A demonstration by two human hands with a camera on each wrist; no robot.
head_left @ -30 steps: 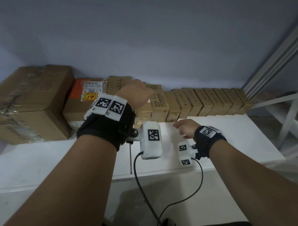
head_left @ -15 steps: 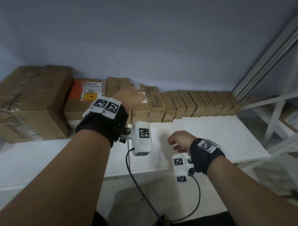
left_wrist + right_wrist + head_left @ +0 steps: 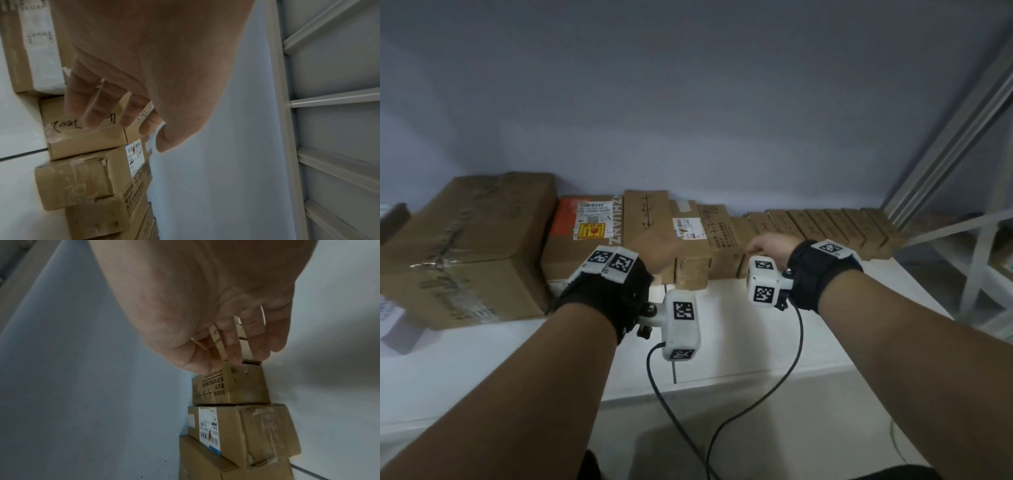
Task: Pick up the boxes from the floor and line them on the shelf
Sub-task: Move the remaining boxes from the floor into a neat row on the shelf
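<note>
A line of cardboard boxes stands along the back of the white shelf point(image 3: 756, 342). My left hand point(image 3: 657, 251) hangs, fingers point(image 3: 102, 105) loose and straight, at the front top of the handwritten box point(image 3: 649, 212) point(image 3: 86, 138), holding nothing. Beside that stand the taped, labelled box point(image 3: 688, 240) point(image 3: 246, 431) and the printed box point(image 3: 719, 236) point(image 3: 230, 386). My right hand point(image 3: 767, 245) reaches to the first of the small boxes point(image 3: 835, 226). Its straight fingers point(image 3: 236, 344) lie against their front faces point(image 3: 218, 339), the thumb beside the printed box.
A large taped carton point(image 3: 465, 246) and an orange-labelled box point(image 3: 582, 233) fill the shelf's left end. A grey shelf upright point(image 3: 945, 144) and cross rails stand at the right. Two wrist camera cables point(image 3: 722, 428) hang below the shelf's front edge.
My right hand has risen from near the shelf's front edge and gone forward to the small boxes. My left hand has stayed at the handwritten box.
</note>
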